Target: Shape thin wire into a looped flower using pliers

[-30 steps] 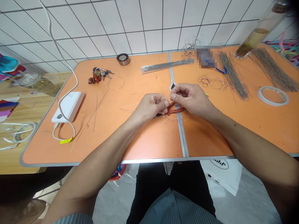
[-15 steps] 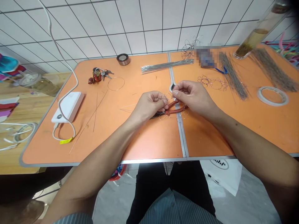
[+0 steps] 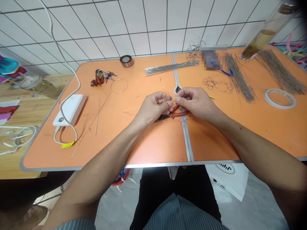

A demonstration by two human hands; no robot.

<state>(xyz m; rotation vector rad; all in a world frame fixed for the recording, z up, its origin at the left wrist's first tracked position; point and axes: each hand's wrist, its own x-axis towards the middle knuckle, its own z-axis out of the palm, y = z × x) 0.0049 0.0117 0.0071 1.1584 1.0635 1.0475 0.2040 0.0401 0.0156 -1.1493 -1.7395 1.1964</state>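
Left hand and right hand pinch thin wire.
Each grip nearly closed; below, one pair of red-handled pliers.

Red plier handles, silvery wire bundle, orange tabletop, dark-gridded white wall tiles, striped blue-grey shirt

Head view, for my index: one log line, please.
left hand: pinching wire; right hand: pinching wire; pliers: on table, partly hidden

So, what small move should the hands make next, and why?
Perhaps the right hand should twist the thin wire slightly while the left hand steadies it, because both hands pinch close together there, so a small, controlled bend looks possible.
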